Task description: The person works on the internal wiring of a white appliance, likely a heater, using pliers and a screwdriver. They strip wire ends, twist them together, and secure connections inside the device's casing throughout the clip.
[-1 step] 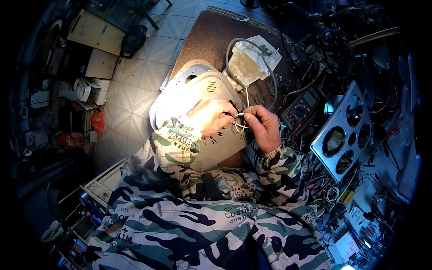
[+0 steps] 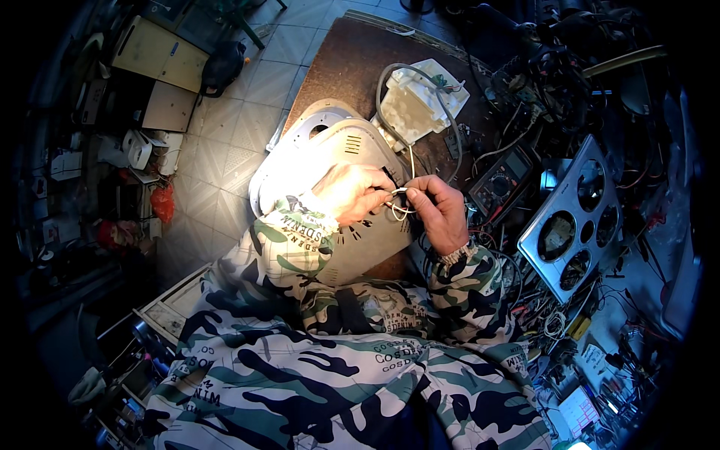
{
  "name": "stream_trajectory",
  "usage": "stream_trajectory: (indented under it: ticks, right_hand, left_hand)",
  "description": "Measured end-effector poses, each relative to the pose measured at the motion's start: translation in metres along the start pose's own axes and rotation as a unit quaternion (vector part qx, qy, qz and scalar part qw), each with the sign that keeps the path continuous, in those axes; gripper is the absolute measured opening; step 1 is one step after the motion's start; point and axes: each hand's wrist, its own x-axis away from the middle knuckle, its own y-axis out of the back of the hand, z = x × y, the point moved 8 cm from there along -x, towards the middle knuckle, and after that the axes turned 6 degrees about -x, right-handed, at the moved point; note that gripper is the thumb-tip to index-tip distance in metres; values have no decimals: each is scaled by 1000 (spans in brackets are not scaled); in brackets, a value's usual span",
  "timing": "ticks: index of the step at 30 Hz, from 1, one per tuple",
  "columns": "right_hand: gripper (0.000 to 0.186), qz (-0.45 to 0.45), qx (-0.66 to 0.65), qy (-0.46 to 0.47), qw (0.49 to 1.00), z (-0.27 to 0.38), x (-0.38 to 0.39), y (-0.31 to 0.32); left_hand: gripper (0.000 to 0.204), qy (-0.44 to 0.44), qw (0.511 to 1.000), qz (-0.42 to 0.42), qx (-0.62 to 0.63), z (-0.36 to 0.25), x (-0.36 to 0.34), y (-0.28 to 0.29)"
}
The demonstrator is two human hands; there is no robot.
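Note:
A thin pale wire [image 2: 403, 211] runs in a small loop between my two hands, over a large cream-coloured plastic housing [image 2: 352, 259] with vent slots. My left hand [image 2: 349, 193] is closed, its thumb and fingers pinching the wire from the left. From the right, my right hand [image 2: 444, 214] pinches the same wire between thumb and forefinger. The fingertips nearly meet, and the exact spot they grip is partly hidden. Behind them, a white plastic casing [image 2: 412, 109] lies on the brown tabletop [image 2: 330, 67], with a grey cord [image 2: 379, 97] curled around it.
A multimeter [image 2: 504, 184] lies to the right of my hands. Beyond it, a silver panel [image 2: 541, 234] with several round holes leans over tangled cables and parts. Tiled floor [image 2: 225, 142] and a cabinet [image 2: 161, 52] are at the left. A drawer [image 2: 176, 304] sits at my left side.

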Motion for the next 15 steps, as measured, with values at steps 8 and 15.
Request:
stream_trajectory:
  ticks: [8, 15]
  right_hand:
    - [12, -4, 22, 31, 999, 7, 7, -2]
    - [11, -20, 11, 21, 1000, 2, 3, 1]
  left_hand:
    - [17, -54, 980, -157, -113, -18, 4, -5]
    - [33, 2, 997, -46, -63, -14, 2, 2]
